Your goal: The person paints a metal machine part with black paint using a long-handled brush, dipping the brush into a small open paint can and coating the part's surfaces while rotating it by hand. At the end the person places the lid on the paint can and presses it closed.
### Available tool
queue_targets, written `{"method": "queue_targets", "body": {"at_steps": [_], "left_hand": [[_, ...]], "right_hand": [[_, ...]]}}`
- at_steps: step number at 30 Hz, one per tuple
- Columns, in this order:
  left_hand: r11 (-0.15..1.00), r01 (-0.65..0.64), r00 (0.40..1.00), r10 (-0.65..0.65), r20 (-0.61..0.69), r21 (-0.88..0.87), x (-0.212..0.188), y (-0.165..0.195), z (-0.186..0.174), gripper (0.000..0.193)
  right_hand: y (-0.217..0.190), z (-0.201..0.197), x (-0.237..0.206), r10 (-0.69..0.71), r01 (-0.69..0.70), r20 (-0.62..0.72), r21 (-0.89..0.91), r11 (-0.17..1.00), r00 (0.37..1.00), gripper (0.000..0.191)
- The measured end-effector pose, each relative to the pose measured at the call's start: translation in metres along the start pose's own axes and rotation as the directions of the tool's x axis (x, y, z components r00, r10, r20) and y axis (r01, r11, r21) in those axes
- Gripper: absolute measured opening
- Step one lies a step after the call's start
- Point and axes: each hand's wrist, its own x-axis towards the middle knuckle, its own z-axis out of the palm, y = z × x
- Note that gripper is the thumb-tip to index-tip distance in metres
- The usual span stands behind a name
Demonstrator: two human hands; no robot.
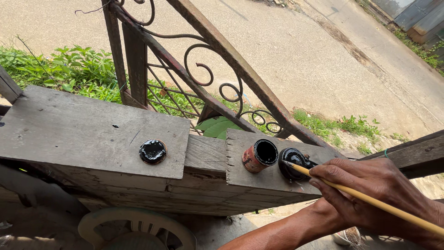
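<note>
Only one hand [370,190] in view, side unclear, clamped around a yellow brush [370,200] running lower-right to upper-left, tip in black lid [292,162] just right of red paint can [259,155] on wooden desk [92,129].

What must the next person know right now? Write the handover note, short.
Left hand: not in view.
Right hand: closed around a yellow stick, tip on a small black-coated round piece.
Things: rusty red can with black inside stands touching that piece on the wooden plank; black-coated lid lies apart, further left.
Done: round piece looks fully black.
Left: scrolled ironwork behind shows only rust, no black.
</note>
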Motion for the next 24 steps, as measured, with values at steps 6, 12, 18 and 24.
{"method": "queue_targets", "body": {"at_steps": [6, 12, 18, 24], "left_hand": [[1.0, -0.006, 1.0, 0.006, -0.002, -0.024, -0.002, 0.001, 0.001, 0.034], [0.993, -0.017, 1.0, 0.015, -0.016, -0.114, -0.007, 0.0, 0.006, 0.036], [0.937, -0.057, 0.996, 0.028, -0.088, -0.344, -0.006, -0.003, 0.015, 0.038], [0.996, 0.045, 0.999, -0.044, -0.012, 0.078, 0.014, 0.0, 0.014, 0.02]], "right_hand": [[-0.005, -0.003, 0.006, 0.036, -0.034, -0.062, 0.027, 0.999, 0.997, 0.025], [-0.013, -0.003, 0.014, 0.168, -0.172, 0.08, 0.051, 0.984, 0.983, 0.022], [-0.018, -0.008, 0.038, 0.335, -0.335, -0.038, -0.001, 0.942, 0.941, 0.026], [-0.021, -0.014, 0.063, 0.395, -0.401, -0.194, 0.013, 0.916, 0.898, 0.022]]}}
